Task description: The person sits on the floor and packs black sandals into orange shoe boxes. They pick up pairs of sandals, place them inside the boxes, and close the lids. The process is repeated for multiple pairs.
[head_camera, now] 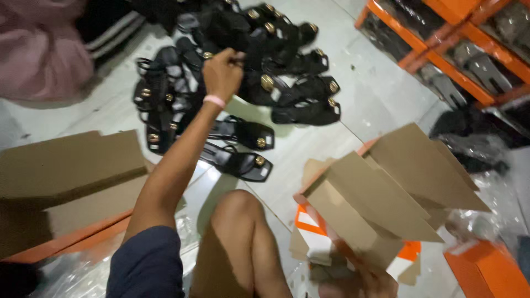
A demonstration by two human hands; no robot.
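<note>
My left hand (pixel 222 70), with a pink band on the wrist, reaches far out over a heap of black sandals (pixel 259 60) with gold buckles on the pale floor. Its fingers are pinched on the strap of one black sandal (pixel 221 30) at the top of the heap. Two more sandals (pixel 243 149) lie flat just right of my forearm. My right hand (pixel 361 282) is low at the frame's bottom edge, gripping a flattened brown and orange cardboard shoebox (pixel 381 187) that fans upward. My bare knee (pixel 237 209) sits between the two arms.
Brown box lids with orange edges (pixel 66 165) lie at the left over clear plastic wrap (pixel 72 276). Orange metal shelving (pixel 464 49) stands at the top right. A pink cloth (pixel 38 55) is at the top left, an orange box (pixel 488 267) at the bottom right.
</note>
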